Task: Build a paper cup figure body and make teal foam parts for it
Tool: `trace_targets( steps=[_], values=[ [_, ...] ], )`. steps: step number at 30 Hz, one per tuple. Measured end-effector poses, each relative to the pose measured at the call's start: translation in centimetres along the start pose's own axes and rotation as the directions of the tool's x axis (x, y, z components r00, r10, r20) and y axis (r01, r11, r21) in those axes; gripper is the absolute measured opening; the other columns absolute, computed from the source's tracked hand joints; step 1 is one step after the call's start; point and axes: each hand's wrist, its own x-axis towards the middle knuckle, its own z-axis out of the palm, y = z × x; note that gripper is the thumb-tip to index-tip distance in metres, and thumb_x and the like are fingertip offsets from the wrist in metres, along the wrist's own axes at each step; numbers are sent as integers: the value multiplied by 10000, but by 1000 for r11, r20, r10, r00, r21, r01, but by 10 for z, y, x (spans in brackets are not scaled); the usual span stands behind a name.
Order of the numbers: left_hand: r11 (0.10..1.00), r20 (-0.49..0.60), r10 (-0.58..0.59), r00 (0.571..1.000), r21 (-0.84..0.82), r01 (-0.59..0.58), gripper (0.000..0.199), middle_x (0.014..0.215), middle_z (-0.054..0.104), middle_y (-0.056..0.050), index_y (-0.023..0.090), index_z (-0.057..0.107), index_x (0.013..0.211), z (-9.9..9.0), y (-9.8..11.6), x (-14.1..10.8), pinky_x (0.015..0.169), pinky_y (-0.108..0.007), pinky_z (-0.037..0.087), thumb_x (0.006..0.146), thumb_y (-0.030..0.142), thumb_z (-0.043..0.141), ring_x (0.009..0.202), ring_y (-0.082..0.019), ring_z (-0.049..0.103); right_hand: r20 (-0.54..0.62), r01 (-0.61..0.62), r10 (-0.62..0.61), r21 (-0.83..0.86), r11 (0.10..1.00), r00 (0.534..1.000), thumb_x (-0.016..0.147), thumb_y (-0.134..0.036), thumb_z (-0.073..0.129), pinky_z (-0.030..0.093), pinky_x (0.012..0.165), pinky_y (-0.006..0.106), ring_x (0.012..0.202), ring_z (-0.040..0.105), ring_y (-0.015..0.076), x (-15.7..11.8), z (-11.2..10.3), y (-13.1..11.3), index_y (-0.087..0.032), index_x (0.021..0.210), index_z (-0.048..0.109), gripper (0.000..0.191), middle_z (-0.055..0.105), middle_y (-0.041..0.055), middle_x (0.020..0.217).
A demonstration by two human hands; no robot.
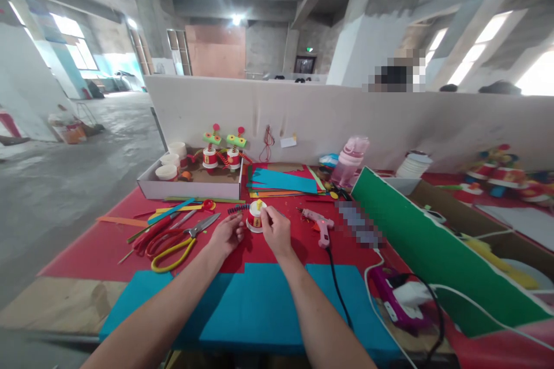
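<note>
A small white paper cup [256, 220] with a red and yellow band stands upside down on the red table covering. A yellow piece [259, 204] sits on its top. From its left side sticks out a dark folded paper strip [238, 207], springlike. My right hand [277, 230] is closed against the cup's right side, fingertips near the yellow piece. Left of the cup, just below the strip, my left hand [227, 234] has its fingers curled together; whatever they may pinch is too small to make out. A pink glue gun [320, 225] lies to the right.
Yellow-handled scissors [186, 241], other tools and paper strips [173, 210] lie left. A shallow box [190, 189] behind holds cups and two finished figures. Blue sheets [281, 179] lie at the back, a pink bottle [350, 161] beyond. A green-sided box [433, 253] and cables border the right.
</note>
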Motion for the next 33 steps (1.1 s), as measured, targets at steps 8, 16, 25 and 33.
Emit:
trace_targets(
  steps=[8,16,25,33],
  values=[
    [999,28,17,999,44,-18,108,599,526,37,156,522,801,-24,-1,-19,374,-160,306,816,152,628,385,-39,399,8,-2,2,17,1000,1000,977,-352,427,354,568,234,547,499,129,2,-1,-2,-214,681,531,342,539,-8,595],
    [1000,-26,-2,1000,10,2,260,616,536,53,213,474,949,-14,6,-15,392,-149,288,788,61,611,368,-44,396,25,0,-1,21,1000,1000,978,-347,422,365,583,233,574,521,130,1,0,-2,-199,706,563,340,566,7,624],
    [999,21,-9,1000,-34,10,100,553,495,51,162,493,838,7,-3,3,365,-134,297,857,115,580,368,-40,396,29,2,-2,-1,1000,1000,981,-350,414,357,570,232,555,504,127,1,0,-2,-199,682,552,362,553,4,599],
    [999,1,-5,1000,45,5,67,593,572,26,126,583,875,-12,-1,-26,350,-145,310,816,121,612,361,-33,405,82,-38,37,17,999,996,970,-352,431,415,605,231,595,574,146,1,2,0,-203,743,622,332,643,25,658]
  ],
)
